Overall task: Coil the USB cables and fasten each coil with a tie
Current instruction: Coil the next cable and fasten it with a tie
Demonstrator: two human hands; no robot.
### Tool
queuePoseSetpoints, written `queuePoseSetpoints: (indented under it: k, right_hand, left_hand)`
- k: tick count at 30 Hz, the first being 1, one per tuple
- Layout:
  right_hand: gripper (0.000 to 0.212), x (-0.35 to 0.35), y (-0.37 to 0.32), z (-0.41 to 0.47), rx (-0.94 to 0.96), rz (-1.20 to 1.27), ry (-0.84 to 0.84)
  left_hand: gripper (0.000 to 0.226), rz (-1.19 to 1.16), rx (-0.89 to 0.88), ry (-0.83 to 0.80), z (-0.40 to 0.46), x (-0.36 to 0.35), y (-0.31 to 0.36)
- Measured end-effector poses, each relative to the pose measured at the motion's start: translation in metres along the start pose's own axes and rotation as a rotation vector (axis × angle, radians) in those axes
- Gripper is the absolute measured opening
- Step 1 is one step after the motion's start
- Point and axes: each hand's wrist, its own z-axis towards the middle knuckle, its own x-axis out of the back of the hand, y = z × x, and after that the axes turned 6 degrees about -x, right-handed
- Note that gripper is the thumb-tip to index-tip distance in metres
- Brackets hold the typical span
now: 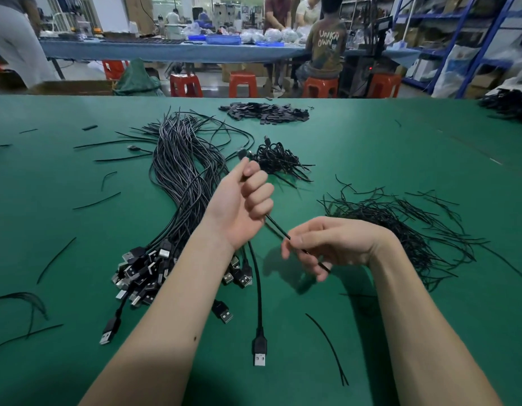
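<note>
My left hand (245,203) is raised over the green table (371,148) with its fingers curled round a black USB cable. That cable (258,288) hangs down from the fist, and its plug (259,354) lies on the table in front of me. My right hand (333,244) pinches a thin black tie (279,228) that runs up to the left fist. A big bundle of loose USB cables (180,171) lies to the left, plugs heaped at its near end (142,271). A pile of loose ties (400,227) lies to the right.
A small heap of tied coils (279,156) sits behind my left hand. A pile of flat black pieces (265,112) lies at the table's far side. Stray ties are scattered on the left and near right. Beyond the table stand red stools, workbenches and people.
</note>
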Motion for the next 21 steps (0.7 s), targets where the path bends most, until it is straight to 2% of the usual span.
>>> queuePoseSetpoints:
  k: [2,5,6,9,11,13,15,18,20,21]
  right_hand:
    - [0.015,0.001,0.001,0.001,-0.045,-0.055,0.127]
    - [0.012,0.010,-0.003,0.001,0.013,-0.344,0.540]
    - [0.011,0.011,-0.008,0.001,0.059,-0.440,0.634]
    - [0.025,0.008,-0.016,0.009,0.238,-0.640,0.885]
    - [0.026,0.003,-0.016,0.015,0.379,-0.703,1.116]
    - [0.022,0.002,-0.016,0.016,0.458,-0.716,1.264]
    - [0.015,0.001,-0.019,0.016,0.527,-0.745,1.357]
    - [0.011,-0.007,-0.026,0.017,0.491,-0.779,1.434]
    - [0.019,-0.012,-0.032,0.020,0.429,-0.772,1.369]
    - [0.021,-0.015,-0.035,0.022,0.419,-0.725,1.264]
  left_hand:
    - [0.041,0.105,0.035,-0.067,-0.001,-0.002,-0.001]
    - [0.045,0.332,0.099,-0.197,-0.004,0.001,0.004]
    - [0.046,0.442,0.119,-0.233,-0.005,0.002,0.005]
    - [0.045,0.728,0.202,-0.310,-0.009,0.001,0.005]
    - [0.047,0.838,0.271,-0.320,-0.009,0.000,0.002]
    - [0.052,0.903,0.315,-0.303,-0.007,0.002,-0.001]
    - [0.052,0.967,0.293,-0.234,-0.002,0.007,-0.005]
    - [0.041,1.135,0.114,-0.080,0.005,0.016,-0.014]
    - [0.037,1.133,-0.027,0.046,0.010,0.021,-0.018]
    - [0.038,1.067,-0.075,0.103,0.012,0.022,-0.019]
